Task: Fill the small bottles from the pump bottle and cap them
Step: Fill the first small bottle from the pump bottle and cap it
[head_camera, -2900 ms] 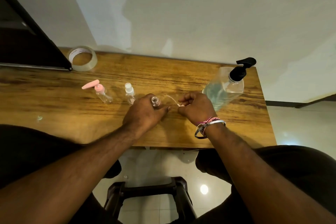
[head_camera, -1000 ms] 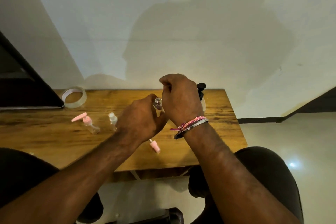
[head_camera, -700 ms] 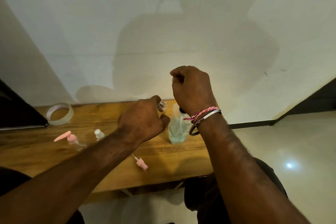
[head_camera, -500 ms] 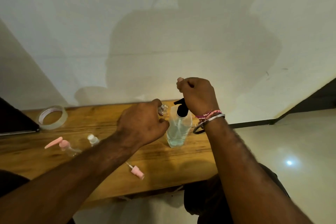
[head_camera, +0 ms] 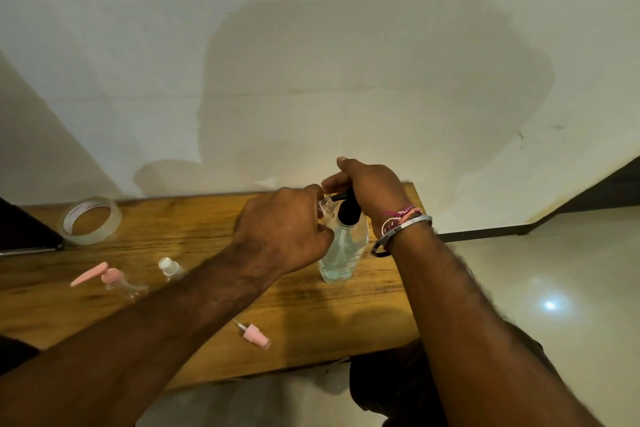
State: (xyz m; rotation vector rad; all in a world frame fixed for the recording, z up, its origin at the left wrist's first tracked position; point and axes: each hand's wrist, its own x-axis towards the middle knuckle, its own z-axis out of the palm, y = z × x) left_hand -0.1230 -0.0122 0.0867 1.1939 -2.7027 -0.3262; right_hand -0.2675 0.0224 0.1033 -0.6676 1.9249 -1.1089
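My left hand (head_camera: pixel 284 232) grips a small clear bottle (head_camera: pixel 327 210), open at the top, with its mouth right under the black spout of the big clear pump bottle (head_camera: pixel 343 253). My right hand (head_camera: pixel 370 191) is closed over the black pump head. A pink spray cap with its thin tube (head_camera: pixel 254 334) lies loose near the table's front edge. At the left stand a small bottle with a pink pump top (head_camera: pixel 114 281) and a small bottle with a white cap (head_camera: pixel 169 267).
A roll of clear tape (head_camera: pixel 91 220) lies at the back left of the wooden table (head_camera: pixel 374 315). A dark flat object (head_camera: pixel 20 232) covers the far left. The wall runs just behind the table; pale floor shows on the right.
The pink cap came off and now lies on the table. The pump bottle has been stood upright, my left hand lifted the open small bottle to its spout, and my right hand settled lower on the pump head.
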